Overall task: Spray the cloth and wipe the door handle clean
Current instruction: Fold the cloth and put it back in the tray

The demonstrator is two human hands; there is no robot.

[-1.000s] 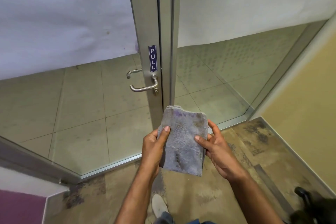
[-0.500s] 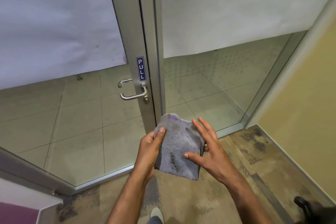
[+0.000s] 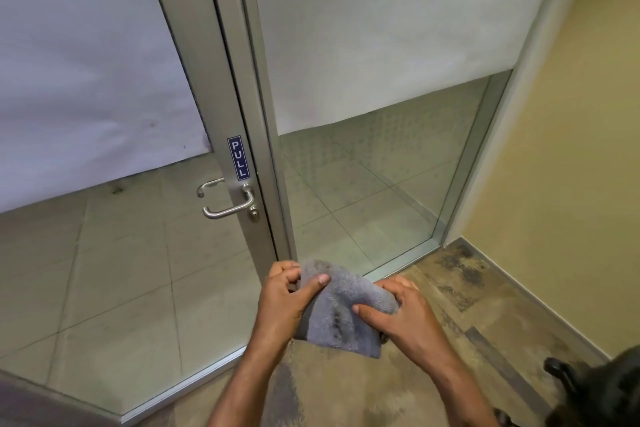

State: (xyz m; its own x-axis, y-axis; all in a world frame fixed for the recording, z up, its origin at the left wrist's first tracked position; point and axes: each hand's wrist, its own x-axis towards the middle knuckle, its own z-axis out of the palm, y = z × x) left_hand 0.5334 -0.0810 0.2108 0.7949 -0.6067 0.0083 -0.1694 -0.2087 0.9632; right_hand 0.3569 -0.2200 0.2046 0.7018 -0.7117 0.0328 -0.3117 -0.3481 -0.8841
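A grey, stained cloth [image 3: 341,308] is bunched between both hands, low in front of the door. My left hand [image 3: 284,302] grips its left side with the thumb laid across the top. My right hand [image 3: 401,308] clasps its right side, fingers curled over it. The silver lever door handle [image 3: 230,206] sits on the aluminium door frame [image 3: 221,80], up and to the left of my hands and well apart from them. A blue PULL sticker [image 3: 239,158] is just above the handle. No spray bottle is in view.
Glass door panels with white frosted covering fill the upper view; tiled floor shows through the lower glass. A yellow wall [image 3: 571,149] stands at the right. A dark object, partly cut off [image 3: 599,388], sits at the bottom right on the mottled floor.
The cloth hung flat and open between my hands; now both hands have closed around it and folded it into a bunch. The view has shifted, placing the handle further left.
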